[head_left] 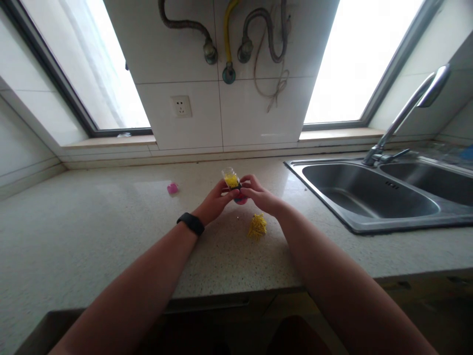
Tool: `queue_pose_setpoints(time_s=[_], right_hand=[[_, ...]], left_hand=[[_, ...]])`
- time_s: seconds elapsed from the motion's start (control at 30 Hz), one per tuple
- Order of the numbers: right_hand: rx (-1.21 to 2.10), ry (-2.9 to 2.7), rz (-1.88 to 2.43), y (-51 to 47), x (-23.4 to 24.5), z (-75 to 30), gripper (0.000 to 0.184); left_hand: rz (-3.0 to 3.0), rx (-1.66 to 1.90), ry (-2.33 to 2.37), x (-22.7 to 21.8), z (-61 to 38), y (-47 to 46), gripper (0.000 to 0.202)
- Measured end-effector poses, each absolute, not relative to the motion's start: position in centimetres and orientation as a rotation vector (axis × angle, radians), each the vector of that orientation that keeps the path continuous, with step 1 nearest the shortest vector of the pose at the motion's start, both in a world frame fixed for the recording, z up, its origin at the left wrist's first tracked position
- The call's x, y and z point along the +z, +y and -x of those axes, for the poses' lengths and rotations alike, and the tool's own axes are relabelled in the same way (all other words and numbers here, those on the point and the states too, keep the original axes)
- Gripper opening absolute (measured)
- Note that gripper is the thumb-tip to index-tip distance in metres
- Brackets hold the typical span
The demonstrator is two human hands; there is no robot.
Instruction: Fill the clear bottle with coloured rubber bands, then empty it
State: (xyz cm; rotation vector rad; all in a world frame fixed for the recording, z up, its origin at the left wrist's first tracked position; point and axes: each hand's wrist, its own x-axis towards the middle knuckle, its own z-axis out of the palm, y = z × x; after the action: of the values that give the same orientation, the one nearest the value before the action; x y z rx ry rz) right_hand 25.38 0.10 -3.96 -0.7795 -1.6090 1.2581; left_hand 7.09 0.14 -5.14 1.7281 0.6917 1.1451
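Observation:
A small clear container (pixel 231 178) with yellow bits inside is tilted between my hands above the counter. Its lower part looks dark and red, and my fingers hide some of it. My left hand (pixel 219 196), with a black band on the wrist, is closed around its left side. From the right, the fingers of my right hand (pixel 256 192) are closed on the lower part. A loose heap of thin yellow pieces (pixel 257 226) lies on the counter just below my right hand. Farther left rests a small pink object (pixel 172 188), too small to make out.
The speckled pale counter (pixel 121 231) runs along a tiled wall with a socket (pixel 181 106) and pipes. To the right are a steel double sink (pixel 354 227) and a tall faucet (pixel 402 116).

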Motion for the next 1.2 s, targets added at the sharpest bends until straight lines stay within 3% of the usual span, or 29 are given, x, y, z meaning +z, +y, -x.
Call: queue_pose_setpoints(time_s=[0.27,0.47,0.67,0.8,1.2], right_hand=[[0.836,-2.008,1.185,-0.1,-2.7,-28.9,0.03],[0.946,-2.353,1.334,-1.4,-1.7,-31.7,0.031],[1.094,-2.455,1.265,-2.4,-1.0,-33.0,0.056],[0.99,-2.598,1.188,-2.5,-1.1,-32.5,0.059],[1.04,-2.586,1.215,-1.4,-2.6,-30.9,0.027]], left_hand=[[-1.722,1.054,0.654,-5.5,-6.0,1.0,0.041],[-1.728,0.914,0.716,-5.8,-5.3,1.1,0.039],[-1.708,0.866,0.736,-5.7,-5.2,1.1,0.04],[-1.697,0.859,0.73,-5.8,-5.3,1.1,0.04],[-1.768,0.851,0.77,-5.5,-5.5,0.9,0.041]])
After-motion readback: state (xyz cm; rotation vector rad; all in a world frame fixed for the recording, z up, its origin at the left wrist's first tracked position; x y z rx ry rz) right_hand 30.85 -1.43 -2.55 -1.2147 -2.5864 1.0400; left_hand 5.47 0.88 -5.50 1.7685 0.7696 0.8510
